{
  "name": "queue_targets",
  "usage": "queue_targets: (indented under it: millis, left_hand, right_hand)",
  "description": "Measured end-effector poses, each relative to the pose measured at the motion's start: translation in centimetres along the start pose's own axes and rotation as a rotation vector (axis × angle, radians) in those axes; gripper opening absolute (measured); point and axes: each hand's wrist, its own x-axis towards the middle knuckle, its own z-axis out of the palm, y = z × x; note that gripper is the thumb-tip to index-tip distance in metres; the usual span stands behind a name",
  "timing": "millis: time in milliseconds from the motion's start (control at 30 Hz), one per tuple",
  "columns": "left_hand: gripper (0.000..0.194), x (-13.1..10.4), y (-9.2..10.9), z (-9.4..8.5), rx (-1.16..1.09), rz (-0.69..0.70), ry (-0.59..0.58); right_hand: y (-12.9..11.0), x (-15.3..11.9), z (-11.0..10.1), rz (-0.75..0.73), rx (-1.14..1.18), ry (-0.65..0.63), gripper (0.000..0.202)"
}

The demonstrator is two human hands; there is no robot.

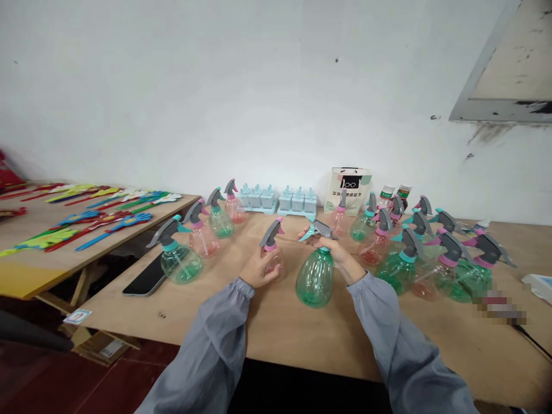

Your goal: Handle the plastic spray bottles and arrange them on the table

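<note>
My left hand point(257, 268) is closed round a pink spray bottle point(276, 260) with a grey head and a pink nozzle; the palm and fingers cover part of its body. In my right hand point(338, 256) is a green spray bottle point(314, 282), gripped at the neck under its grey and teal spray head. The green bottle is slightly tilted, and I cannot tell whether its base touches the table. To the left stand several more spray bottles, the nearest a green one point(181, 265) beside a dark phone point(145, 276). A denser group of bottles, including another green one point(394, 273), stands on the right.
Pale blue ice pop moulds point(297, 201) and a printed paper bag point(336, 198) stand by the wall. Two small jars point(404, 192) are behind the right group. A cable point(532, 339) lies at the right edge. Colourful hand-shaped clappers point(114, 225) cover the neighbouring table on the left.
</note>
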Motion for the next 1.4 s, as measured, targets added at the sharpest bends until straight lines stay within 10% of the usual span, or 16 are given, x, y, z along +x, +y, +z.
queue_targets:
  millis: [533, 1167, 1400]
  left_hand:
    - [0.044, 0.0, -0.2, 0.0, -0.020, -0.024, -0.024]
    - [0.044, 0.2, 0.1, -0.3, -0.057, -0.033, -0.054]
    - [0.041, 0.2, 0.2, -0.2, -0.033, -0.004, -0.011]
  right_hand:
    - [0.7, 0.3, -0.2, -0.052, -0.114, 0.178, 0.011]
    - [2.5, -1.3, -7.0, -0.242, -0.828, 0.761, 0.018]
    - [3.8, -2.9, -7.4, -0.230, -0.904, 0.775, 0.065]
